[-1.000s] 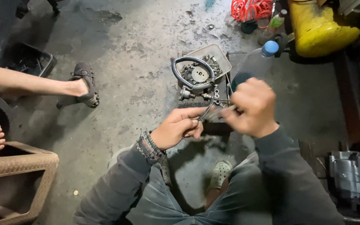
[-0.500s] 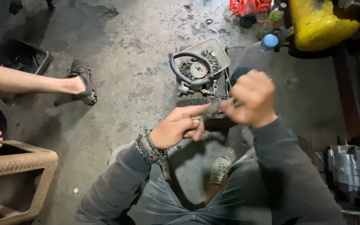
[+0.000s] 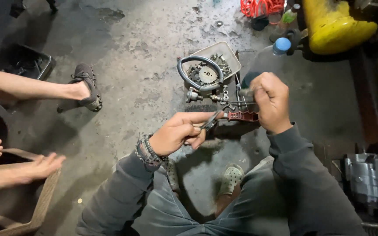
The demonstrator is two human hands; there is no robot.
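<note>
Here, pliers (image 3: pixel 230 116) with red-brown handles are gripped in the closed left hand (image 3: pixel 178 132), while a small metal part (image 3: pixel 245 92) is pinched in the closed right hand (image 3: pixel 271 101). Just beyond, on the concrete floor (image 3: pixel 145 65), a tray (image 3: pixel 230 54) of gears is ringed by a grey hose (image 3: pixel 184 72); a blue-capped bottle (image 3: pixel 281 46) stands nearby.

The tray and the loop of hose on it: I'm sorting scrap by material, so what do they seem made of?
The tray looks like pale, dull plastic with grimy, rounded edges, though painted metal is possible. The hose looks like grey rubber: matte and bent in a smooth loop.
</note>
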